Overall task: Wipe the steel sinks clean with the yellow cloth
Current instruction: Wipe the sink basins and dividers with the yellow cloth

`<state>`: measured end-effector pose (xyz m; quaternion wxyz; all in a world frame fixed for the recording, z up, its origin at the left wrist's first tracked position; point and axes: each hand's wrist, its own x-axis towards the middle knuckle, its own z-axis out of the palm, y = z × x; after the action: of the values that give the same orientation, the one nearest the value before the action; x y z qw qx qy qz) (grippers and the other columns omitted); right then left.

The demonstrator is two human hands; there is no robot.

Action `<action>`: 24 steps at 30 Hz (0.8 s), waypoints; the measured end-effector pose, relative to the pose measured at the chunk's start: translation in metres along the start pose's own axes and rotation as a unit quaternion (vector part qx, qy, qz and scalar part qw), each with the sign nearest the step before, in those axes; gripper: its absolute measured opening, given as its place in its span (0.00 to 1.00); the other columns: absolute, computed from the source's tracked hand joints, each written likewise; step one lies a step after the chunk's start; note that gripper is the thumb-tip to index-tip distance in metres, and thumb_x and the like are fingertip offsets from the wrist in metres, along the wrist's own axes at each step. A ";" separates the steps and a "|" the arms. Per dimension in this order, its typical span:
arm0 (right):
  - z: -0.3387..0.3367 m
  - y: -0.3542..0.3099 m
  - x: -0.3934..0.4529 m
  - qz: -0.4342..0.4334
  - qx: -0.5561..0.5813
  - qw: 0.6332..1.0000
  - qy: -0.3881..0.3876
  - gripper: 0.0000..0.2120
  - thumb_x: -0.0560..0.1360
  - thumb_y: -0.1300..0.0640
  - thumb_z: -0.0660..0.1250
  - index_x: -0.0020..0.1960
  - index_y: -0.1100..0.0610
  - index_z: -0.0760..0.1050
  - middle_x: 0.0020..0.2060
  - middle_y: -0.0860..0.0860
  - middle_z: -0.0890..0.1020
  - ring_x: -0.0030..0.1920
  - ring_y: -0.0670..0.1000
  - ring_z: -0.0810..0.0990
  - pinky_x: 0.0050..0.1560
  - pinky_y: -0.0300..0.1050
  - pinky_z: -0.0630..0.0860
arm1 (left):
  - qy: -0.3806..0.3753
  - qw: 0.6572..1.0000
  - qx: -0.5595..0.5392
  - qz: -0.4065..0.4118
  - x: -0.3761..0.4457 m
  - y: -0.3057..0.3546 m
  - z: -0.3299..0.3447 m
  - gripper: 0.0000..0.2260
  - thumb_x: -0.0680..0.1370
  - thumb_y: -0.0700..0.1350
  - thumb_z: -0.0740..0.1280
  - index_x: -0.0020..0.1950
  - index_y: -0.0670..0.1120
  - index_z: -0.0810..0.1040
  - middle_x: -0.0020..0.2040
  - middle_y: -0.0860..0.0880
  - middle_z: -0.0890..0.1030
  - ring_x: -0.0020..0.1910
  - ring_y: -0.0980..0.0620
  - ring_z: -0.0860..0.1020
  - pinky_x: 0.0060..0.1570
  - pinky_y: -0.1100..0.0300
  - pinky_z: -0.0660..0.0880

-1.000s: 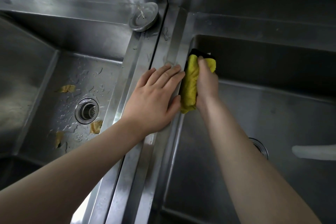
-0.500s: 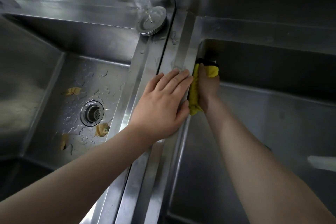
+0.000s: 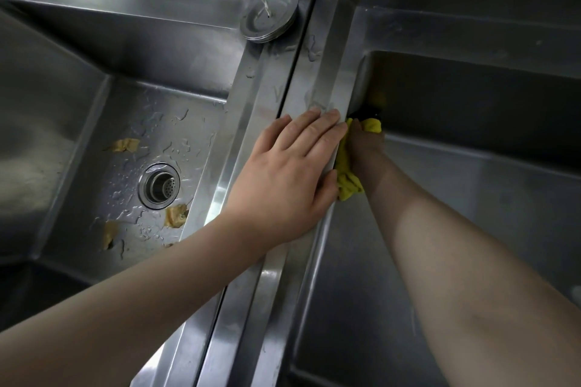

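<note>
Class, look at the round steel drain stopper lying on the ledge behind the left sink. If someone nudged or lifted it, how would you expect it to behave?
The drain stopper is probably stiff and light, being a thin steel disc. The ledge near it carries water droplets, so a nudge might slide it. It appears to rest tilted at the ledge corner, so it could slip toward the left sink.

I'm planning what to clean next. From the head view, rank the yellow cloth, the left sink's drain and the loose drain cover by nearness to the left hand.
From the left hand:
1. Yellow cloth, just right.
2. Drain, left basin floor.
3. Drain cover, back ledge.
</note>
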<state>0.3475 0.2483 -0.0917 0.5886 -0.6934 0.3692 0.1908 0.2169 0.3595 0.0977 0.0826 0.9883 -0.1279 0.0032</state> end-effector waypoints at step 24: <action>-0.044 -0.010 -0.032 -0.024 0.175 0.984 -0.013 0.33 0.69 0.52 0.75 0.70 0.57 0.67 0.59 0.54 0.78 0.57 0.55 0.79 0.62 0.58 0.76 | 0.016 1.000 -0.005 0.000 0.000 0.001 0.000 0.24 0.79 0.50 0.59 0.75 0.47 0.69 0.75 0.51 0.69 0.76 0.51 0.63 0.75 0.49 0.59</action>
<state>0.3265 0.2158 -0.0525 0.7102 -0.5857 0.3723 0.1180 0.2167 0.3587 0.0982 0.0900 0.9877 -0.1269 0.0180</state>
